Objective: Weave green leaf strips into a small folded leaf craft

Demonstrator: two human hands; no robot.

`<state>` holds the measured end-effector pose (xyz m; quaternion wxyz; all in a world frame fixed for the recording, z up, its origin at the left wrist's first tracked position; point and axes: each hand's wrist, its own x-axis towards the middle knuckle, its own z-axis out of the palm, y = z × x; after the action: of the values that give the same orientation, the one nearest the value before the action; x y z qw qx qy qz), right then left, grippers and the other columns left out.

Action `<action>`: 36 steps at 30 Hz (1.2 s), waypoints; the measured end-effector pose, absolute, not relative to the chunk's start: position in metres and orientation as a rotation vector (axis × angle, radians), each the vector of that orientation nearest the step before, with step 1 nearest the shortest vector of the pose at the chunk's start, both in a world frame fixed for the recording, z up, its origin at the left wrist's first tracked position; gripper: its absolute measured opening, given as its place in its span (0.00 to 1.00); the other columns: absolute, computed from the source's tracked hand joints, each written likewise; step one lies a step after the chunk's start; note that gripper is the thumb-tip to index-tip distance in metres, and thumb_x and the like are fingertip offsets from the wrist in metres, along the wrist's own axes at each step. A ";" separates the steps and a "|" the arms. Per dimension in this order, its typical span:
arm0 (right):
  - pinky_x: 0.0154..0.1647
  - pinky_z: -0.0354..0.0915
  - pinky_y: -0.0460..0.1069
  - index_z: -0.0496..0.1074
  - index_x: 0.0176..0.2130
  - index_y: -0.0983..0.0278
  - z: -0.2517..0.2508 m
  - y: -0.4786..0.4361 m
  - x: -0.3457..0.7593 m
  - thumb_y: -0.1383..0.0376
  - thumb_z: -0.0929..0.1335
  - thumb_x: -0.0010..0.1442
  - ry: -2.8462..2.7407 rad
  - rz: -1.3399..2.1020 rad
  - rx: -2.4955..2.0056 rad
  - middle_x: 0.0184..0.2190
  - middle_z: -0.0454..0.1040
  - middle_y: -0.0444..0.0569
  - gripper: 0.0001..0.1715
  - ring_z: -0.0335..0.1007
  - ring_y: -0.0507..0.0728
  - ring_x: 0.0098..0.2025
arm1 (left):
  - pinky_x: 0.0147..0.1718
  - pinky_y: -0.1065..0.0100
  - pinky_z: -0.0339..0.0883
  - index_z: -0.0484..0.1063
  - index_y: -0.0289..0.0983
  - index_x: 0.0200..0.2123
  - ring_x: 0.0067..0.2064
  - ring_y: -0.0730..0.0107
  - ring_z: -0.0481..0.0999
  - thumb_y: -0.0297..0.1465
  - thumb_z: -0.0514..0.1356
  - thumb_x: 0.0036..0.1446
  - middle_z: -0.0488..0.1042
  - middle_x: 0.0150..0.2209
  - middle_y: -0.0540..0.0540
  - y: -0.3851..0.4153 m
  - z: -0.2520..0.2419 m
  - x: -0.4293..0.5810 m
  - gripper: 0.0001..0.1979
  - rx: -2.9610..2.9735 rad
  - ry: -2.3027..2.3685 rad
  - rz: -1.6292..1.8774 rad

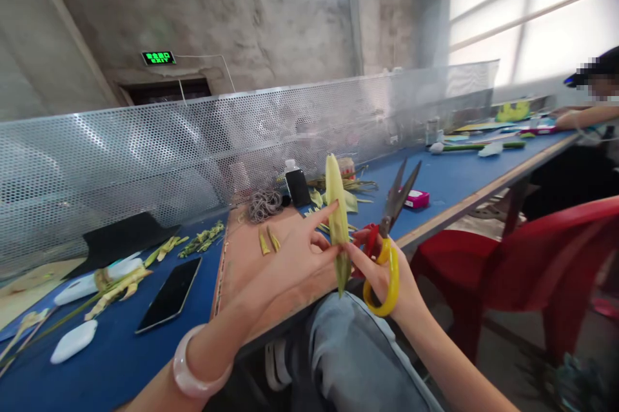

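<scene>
Between the thumb and fingers of my left hand (312, 238) stands a long pale-green leaf (335, 189), which looks like a corn husk, upright with a pointed darker lower end. My right hand (394, 283) holds scissors (385, 225) with one red and one yellow handle loop. Their blades are parted and point up, to the right of the leaf and apart from it. The right fingertips touch the leaf's lower part. Two small yellow-green husk pieces (269, 240) lie on the wooden board (242, 276) beyond my left hand.
A coil of grey cord (265, 206) and an upright phone (297, 187) stand behind the board. Another phone (169, 296) lies left on the blue tabletop (120, 360). A pink box (416, 198) is at right. A perforated metal divider (145, 147) runs behind; a red chair (522, 257) stands right.
</scene>
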<state>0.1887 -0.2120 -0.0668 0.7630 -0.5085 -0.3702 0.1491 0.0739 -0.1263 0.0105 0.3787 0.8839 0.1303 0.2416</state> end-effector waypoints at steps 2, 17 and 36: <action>0.22 0.64 0.46 0.64 0.36 0.64 -0.066 -0.213 0.186 0.51 0.72 0.46 -0.795 0.364 -1.104 0.25 0.68 0.42 0.24 0.65 0.51 0.22 | 0.26 0.72 0.64 0.54 0.42 0.62 0.27 0.75 0.67 0.30 0.61 0.52 0.68 0.25 0.53 -0.121 0.010 0.075 0.34 2.238 0.354 0.663; 0.16 0.56 0.44 0.66 0.28 0.60 -0.081 -0.235 0.188 0.52 0.66 0.54 -0.809 0.602 -1.207 0.18 0.61 0.40 0.15 0.56 0.50 0.18 | 0.33 0.72 0.72 0.55 0.43 0.60 0.31 0.81 0.73 0.26 0.63 0.49 0.64 0.50 0.44 -0.097 0.032 0.099 0.35 1.841 0.225 1.240; 0.13 0.52 0.42 0.66 0.29 0.63 -0.083 -0.233 0.248 0.45 0.62 0.54 -0.857 0.693 -1.286 0.18 0.61 0.42 0.24 0.53 0.49 0.17 | 0.35 0.69 0.74 0.51 0.50 0.61 0.36 0.75 0.73 0.25 0.61 0.51 0.64 0.55 0.46 -0.108 0.049 0.198 0.37 1.893 0.136 1.385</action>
<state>0.2485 -0.2326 -0.0834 0.6624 -0.5689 -0.3790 0.3064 0.1982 -0.1081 0.0488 0.3860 0.7433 0.0534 0.5438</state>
